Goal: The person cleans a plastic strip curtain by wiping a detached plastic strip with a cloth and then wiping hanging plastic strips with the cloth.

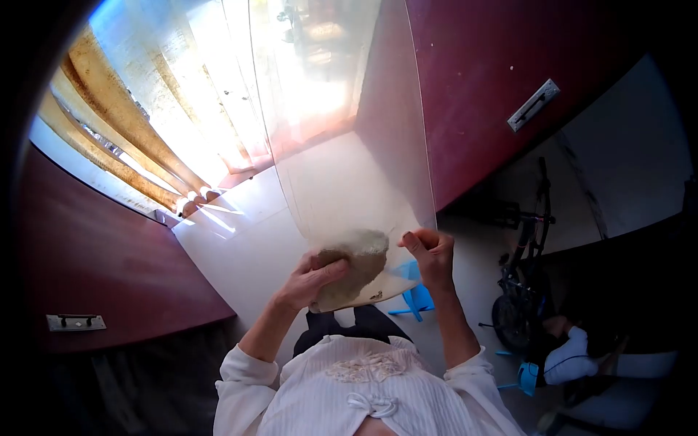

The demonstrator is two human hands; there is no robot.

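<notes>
while the left hand (307, 282) has its thumb and fingers closed on a grey-brown clump (366, 263) at the lower end of a clear plastic sheet (349, 185), the right hand (430, 256) curls beside the sheet's right edge, its hold impossible to tell; the sheet rises before a white blouse (360, 385), near a blue stool (417, 300).

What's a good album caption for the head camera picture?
The left hand holds a clear sheet by its greyish patch, the right hand near its edge.
</notes>
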